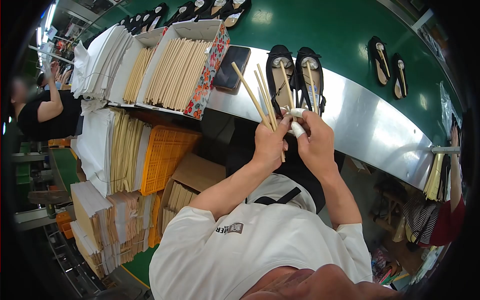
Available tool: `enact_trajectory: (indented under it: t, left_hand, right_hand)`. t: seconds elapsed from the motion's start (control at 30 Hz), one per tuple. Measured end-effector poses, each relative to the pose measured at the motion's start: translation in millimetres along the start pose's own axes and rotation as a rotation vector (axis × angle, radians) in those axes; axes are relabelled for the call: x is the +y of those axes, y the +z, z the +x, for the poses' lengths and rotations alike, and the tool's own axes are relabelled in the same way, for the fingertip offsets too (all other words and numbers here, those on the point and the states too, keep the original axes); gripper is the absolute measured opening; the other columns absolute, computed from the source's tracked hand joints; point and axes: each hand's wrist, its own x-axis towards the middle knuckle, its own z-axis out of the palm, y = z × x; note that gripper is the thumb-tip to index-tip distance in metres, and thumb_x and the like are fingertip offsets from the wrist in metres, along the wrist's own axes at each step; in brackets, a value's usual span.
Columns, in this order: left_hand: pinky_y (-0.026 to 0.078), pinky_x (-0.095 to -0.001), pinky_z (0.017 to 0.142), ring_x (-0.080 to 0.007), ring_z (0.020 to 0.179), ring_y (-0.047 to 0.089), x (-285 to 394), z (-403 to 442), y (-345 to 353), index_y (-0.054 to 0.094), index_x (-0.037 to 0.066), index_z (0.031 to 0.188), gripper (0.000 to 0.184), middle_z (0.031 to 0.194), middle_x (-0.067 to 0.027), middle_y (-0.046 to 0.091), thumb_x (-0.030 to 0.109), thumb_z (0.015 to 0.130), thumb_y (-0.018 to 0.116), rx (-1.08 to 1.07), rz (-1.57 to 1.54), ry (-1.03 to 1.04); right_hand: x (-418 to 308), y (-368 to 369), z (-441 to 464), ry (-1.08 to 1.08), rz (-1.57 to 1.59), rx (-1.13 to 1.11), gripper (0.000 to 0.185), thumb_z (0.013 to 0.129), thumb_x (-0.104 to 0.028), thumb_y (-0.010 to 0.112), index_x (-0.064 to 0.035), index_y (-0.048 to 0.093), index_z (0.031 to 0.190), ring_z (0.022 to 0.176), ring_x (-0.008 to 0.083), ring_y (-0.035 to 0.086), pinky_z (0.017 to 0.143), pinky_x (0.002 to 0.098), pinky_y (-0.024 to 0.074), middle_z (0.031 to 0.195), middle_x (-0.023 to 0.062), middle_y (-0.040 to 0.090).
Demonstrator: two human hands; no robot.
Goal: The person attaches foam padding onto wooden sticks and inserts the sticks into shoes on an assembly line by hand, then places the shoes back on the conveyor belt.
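My left hand [270, 144] is closed around several thin wooden sticks [251, 95], which fan upward and poke out below the fist. Beside it my right hand [316, 140], with white covers on some fingertips, pinches the near end of a wooden stick [287, 82]. That stick runs into the toe of the left black flat shoe [280, 50]. A second stick [312, 85] lies in the right black flat shoe [320, 75], its near end close to my right fingers. White round wads fill both toes. The shoes sit side by side on the metal edge.
A flowered box [206, 75] of wooden sticks stands left, with a phone [232, 69] beside it. Paper stacks [102, 62] and an orange crate [162, 157] are further left. More black shoes [378, 60] lie on the green belt [345, 30]. Other people are at both sides.
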Motion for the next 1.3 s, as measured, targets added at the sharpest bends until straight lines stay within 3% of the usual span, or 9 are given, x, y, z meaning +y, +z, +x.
enact_trajectory:
  t: [0.13, 0.23, 0.27, 0.33, 0.43, 0.5, 0.87, 1.0, 1.3]
  left_hand:
    - [0.041, -0.0196, 0.042, -0.0064, 0.071, 0.064, 4.6, -6.0, 3.8, 0.062, 0.003, 0.120, 0.021, 0.097, -0.0031, 0.069, 0.017, 0.104, 0.065, 0.026, 0.026, 0.015]
    - [0.038, -0.0227, 0.038, -0.0079, 0.053, 0.057, -4.4, -4.0, 1.6, 0.064, 0.003, 0.113, 0.018, 0.088, -0.0072, 0.073, 0.018, 0.104, 0.066, 0.070, 0.080, 0.042]
    - [0.039, -0.0215, 0.041, -0.0096, 0.070, 0.066, -6.4, -4.0, -2.7, 0.062, 0.004, 0.118, 0.021, 0.093, -0.0046, 0.071, 0.020, 0.104, 0.064, 0.072, 0.180, -0.010]
    - [0.037, -0.0243, 0.040, -0.0079, 0.050, 0.051, 2.8, -8.4, 2.0, 0.067, 0.005, 0.106, 0.023, 0.082, -0.0044, 0.070, 0.028, 0.103, 0.068, 0.124, 0.202, -0.055]
    - [0.036, -0.0240, 0.039, -0.0073, 0.050, 0.051, -14.7, 2.0, -5.1, 0.064, 0.006, 0.111, 0.023, 0.081, -0.0042, 0.069, 0.028, 0.104, 0.066, 0.101, 0.196, 0.038]
    - [0.037, -0.0257, 0.038, -0.0095, 0.047, 0.050, -4.5, -1.0, -2.4, 0.059, 0.005, 0.118, 0.024, 0.077, -0.0039, 0.066, 0.023, 0.104, 0.064, 0.068, 0.098, 0.003]
    - [0.033, -0.0188, 0.042, -0.0018, 0.075, 0.064, 4.6, -9.8, -6.7, 0.057, 0.010, 0.112, 0.016, 0.097, 0.0019, 0.066, 0.025, 0.107, 0.061, -0.047, -0.148, -0.111]
    - [0.031, -0.0171, 0.043, 0.0010, 0.072, 0.058, 16.8, -20.3, 3.4, 0.058, 0.013, 0.111, 0.024, 0.091, 0.0061, 0.064, 0.035, 0.106, 0.064, -0.026, -0.221, -0.139]
    - [0.029, -0.0186, 0.044, 0.0002, 0.060, 0.048, -3.3, -13.2, 6.8, 0.065, 0.012, 0.104, 0.024, 0.080, 0.0063, 0.061, 0.036, 0.105, 0.067, -0.001, -0.238, -0.083]
  right_hand:
    - [1.6, 9.4, 0.9, -0.146, -0.018, 0.151, 0.018, 0.089, 0.005, 0.065, 0.0006, 0.066, 0.107, 0.079, 0.0326, 0.072, 0.069, 0.0381, 0.0557, 0.092, 0.0167, 0.069]
    - [8.4, 13.0, 1.8, -0.211, -0.137, 0.189, 0.021, 0.086, 0.006, 0.065, -0.0017, 0.067, 0.106, 0.081, 0.0368, 0.070, 0.070, 0.0410, 0.0542, 0.091, 0.0178, 0.068]
    - [1.5, 10.6, 2.5, -0.180, -0.126, 0.180, 0.022, 0.084, 0.006, 0.066, -0.0033, 0.069, 0.105, 0.082, 0.0397, 0.068, 0.070, 0.0426, 0.0527, 0.091, 0.0182, 0.067]
    - [-2.9, 15.6, 5.4, -0.215, -0.097, 0.217, 0.022, 0.084, 0.007, 0.067, -0.0032, 0.069, 0.103, 0.078, 0.0351, 0.068, 0.069, 0.0397, 0.0522, 0.087, 0.0153, 0.067]
    - [16.7, 24.1, 7.3, -0.281, -0.182, 0.228, 0.016, 0.084, 0.008, 0.068, -0.0008, 0.066, 0.098, 0.069, 0.0299, 0.060, 0.062, 0.0389, 0.0487, 0.083, 0.0122, 0.063]
    - [14.8, 24.7, 6.3, -0.312, -0.189, 0.234, 0.034, 0.080, 0.015, 0.061, 0.0003, 0.070, 0.109, 0.086, 0.0373, 0.065, 0.075, 0.0462, 0.0523, 0.094, 0.0143, 0.067]
    - [25.1, 21.1, -2.5, -0.270, -0.195, 0.143, 0.017, 0.087, 0.011, 0.065, 0.0022, 0.062, 0.101, 0.078, 0.0337, 0.063, 0.069, 0.0412, 0.0501, 0.089, 0.0158, 0.063]
    - [-1.1, 14.3, 2.4, -0.299, -0.111, 0.094, 0.020, 0.092, 0.008, 0.062, 0.0037, 0.064, 0.111, 0.084, 0.0359, 0.066, 0.074, 0.0415, 0.0527, 0.096, 0.0185, 0.067]
    - [-2.8, 13.9, -6.0, -0.179, -0.153, 0.012, 0.024, 0.098, 0.003, 0.056, 0.0041, 0.063, 0.121, 0.095, 0.0423, 0.066, 0.082, 0.0470, 0.0528, 0.106, 0.0211, 0.068]
